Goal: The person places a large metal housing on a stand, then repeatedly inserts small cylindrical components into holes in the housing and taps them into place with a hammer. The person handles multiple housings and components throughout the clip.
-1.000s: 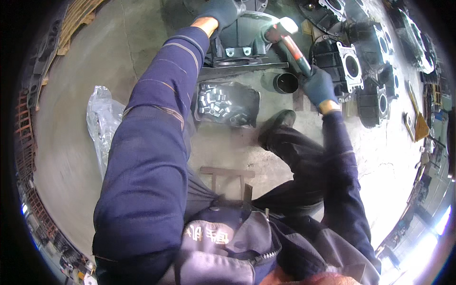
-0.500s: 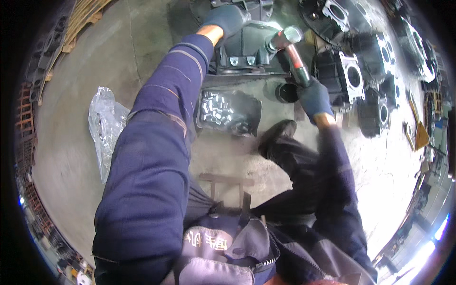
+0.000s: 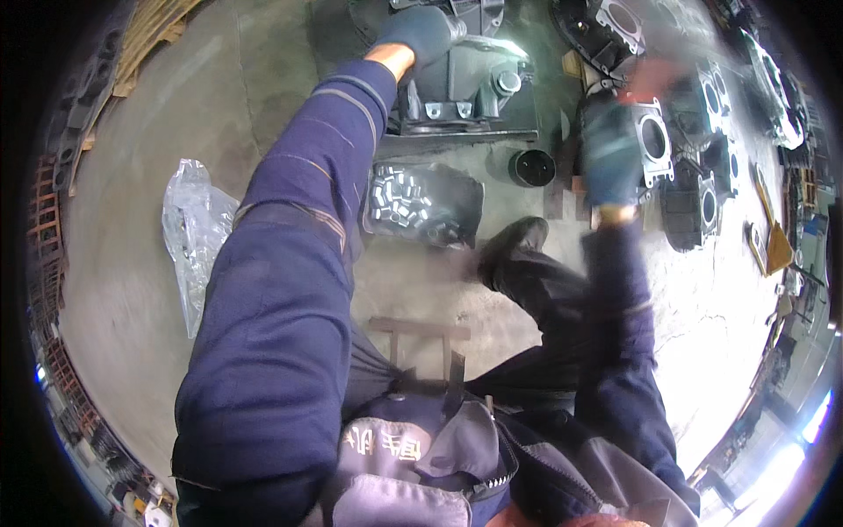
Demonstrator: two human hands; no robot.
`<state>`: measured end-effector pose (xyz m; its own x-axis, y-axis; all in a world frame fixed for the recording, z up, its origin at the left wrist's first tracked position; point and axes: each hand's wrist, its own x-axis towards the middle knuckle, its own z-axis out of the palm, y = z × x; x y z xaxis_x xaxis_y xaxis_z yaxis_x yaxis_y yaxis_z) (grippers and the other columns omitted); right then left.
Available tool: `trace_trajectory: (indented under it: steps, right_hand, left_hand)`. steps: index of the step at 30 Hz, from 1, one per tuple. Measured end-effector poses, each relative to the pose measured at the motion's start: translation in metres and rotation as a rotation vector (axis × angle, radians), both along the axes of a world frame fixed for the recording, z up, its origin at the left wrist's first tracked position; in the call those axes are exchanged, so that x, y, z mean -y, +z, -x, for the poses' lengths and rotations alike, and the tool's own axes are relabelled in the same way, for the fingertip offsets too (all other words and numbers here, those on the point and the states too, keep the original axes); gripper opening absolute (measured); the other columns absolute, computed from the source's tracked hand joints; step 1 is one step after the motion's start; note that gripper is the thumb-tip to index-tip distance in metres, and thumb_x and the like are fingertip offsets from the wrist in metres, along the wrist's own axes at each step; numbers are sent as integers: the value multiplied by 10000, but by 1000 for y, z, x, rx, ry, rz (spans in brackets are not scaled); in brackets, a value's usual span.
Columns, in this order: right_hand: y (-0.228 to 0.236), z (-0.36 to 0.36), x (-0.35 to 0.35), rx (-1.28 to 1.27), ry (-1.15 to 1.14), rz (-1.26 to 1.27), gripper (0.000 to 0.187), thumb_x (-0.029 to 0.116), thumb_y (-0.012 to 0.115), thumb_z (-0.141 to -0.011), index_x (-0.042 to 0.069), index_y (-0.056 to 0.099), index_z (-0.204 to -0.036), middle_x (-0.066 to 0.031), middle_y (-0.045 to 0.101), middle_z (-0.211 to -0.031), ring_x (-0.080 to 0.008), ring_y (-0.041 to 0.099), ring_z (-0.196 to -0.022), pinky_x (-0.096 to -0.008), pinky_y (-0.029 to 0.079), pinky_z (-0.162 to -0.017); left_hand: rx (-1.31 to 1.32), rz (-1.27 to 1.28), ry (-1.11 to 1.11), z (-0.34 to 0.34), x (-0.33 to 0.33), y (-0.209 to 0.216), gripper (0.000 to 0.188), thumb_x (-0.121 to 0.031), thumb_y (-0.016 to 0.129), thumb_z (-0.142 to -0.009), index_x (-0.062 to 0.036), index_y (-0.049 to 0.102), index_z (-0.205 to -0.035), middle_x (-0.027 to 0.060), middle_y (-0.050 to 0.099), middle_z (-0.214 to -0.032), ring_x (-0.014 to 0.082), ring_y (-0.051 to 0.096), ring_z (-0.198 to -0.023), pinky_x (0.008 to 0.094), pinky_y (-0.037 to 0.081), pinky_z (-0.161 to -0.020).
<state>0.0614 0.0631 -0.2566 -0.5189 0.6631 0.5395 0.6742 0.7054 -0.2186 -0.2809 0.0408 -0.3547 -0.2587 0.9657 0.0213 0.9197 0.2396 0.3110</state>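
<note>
Left hand [image 3: 417, 37] at casting [image 3: 465, 68], grip unclear | Right hand [image 3: 612, 158] gripped blurred hammer [image 3: 654, 81] | One sleeve [image 3: 507, 83] sat in port [image 3: 489, 100] between hands; loose sleeves [image 3: 408, 211] lay unfitted

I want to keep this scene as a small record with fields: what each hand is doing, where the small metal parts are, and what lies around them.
Left hand: gloved, at the grey casting; grip unclear
Right hand: gloved, motion-blurred, holding a blurred reddish tool
Small parts: silver sleeves in a black container
Right of container: open black cylinder
Floor, far left: crumpled clear plastic
Right side: dark housings with pale flanges
</note>
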Motion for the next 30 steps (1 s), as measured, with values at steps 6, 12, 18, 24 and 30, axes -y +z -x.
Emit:
trace_trajectory:
  steps: [6, 12, 18, 24, 30]
  right_hand:
    - [-41, -44, -34, 475, -44, 362, 384, 342, 702, -877, 16, 711, -1081, -281, 728, -984, -455, 708, -942, -531, 560, -813]
    - [100, -2, -34, -55, 191, 6, 196, 229, 662, -968, 59, 731, -1035, -136, 732, -810, -225, 725, -714, -358, 569, -613]
    - [-22, -5, 17, 287, -173, 494, 349, 294, 704, -904, -8, 707, -1079, -205, 732, -982, -368, 693, -904, -433, 564, -811]
    - [-16, -53, -21, 281, -63, 441, 392, 313, 739, -858, 10, 708, -1105, -306, 707, -940, -483, 689, -957, -523, 551, -802]
    - [32, -10, -3, -461, 90, 459, 189, 93, 789, -906, -1, 692, -1037, -57, 746, -896, -129, 665, -773, -272, 539, -728]
  left_hand:
    - [77, -10, 25, -5, -2, -9, 490, -409, 433, -1026, -50, 747, -1138, 254, 700, -1175, 412, 686, -1092, 494, 519, -949]
    - [0, -11, -9, -6, 2, 6, 484, -401, 450, -1024, -34, 764, -1056, 240, 719, -1116, 411, 696, -1054, 493, 522, -925]
    - [87, -15, 146, -15, 5, 4, 458, -404, 502, -986, -44, 785, -1000, 237, 731, -1078, 407, 709, -1044, 504, 537, -915]
    - [-38, 40, -69, 1, -3, -14, 476, -399, 449, -1020, -47, 762, -1088, 251, 707, -1159, 420, 682, -1098, 493, 525, -932]
    - [49, 46, 66, -11, 4, 14, 479, -429, 490, -1003, -47, 775, -1050, 238, 719, -1134, 407, 696, -1083, 501, 526, -943]
